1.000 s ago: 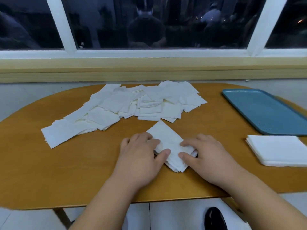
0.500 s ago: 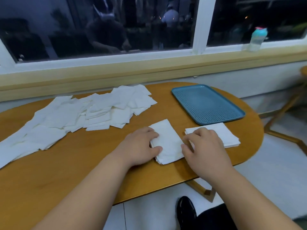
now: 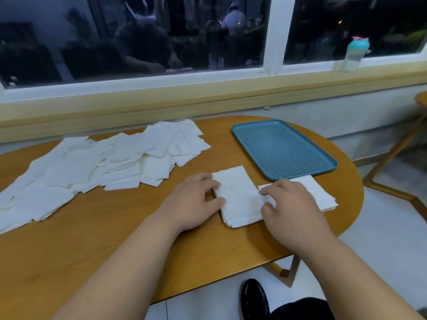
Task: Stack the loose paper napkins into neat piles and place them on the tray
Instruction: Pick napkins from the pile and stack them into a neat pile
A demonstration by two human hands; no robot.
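Dark window glass over a pale sill backs a wooden oval desk point(image 3: 92, 239). Item, far left to centre: loose napkins point(image 3: 92, 165), white, overlapping in a wide untidy spread. Item: left grip point(image 3: 191, 202), fingers curled against the left edge of a pile point(image 3: 238, 197), thumb laid on its near corner. Item: that pile, squared, flat on the desk between both hands. Item: right grip point(image 3: 291, 209), fingers bent onto the pile's right edge and apparently pinching it. Item: tray point(image 3: 284, 148), blue, perforated, behind the hands, holding nothing. Item: second pile point(image 3: 318, 192), just beside the first, at the tray's near rim. Item: bottle point(image 3: 353, 54) on the sill. Handling, judged: thin, soft, very light paper; layers likely slide and fan. Best clamped at two opposite edges, thumbs above, fingers beneath, and carried level.
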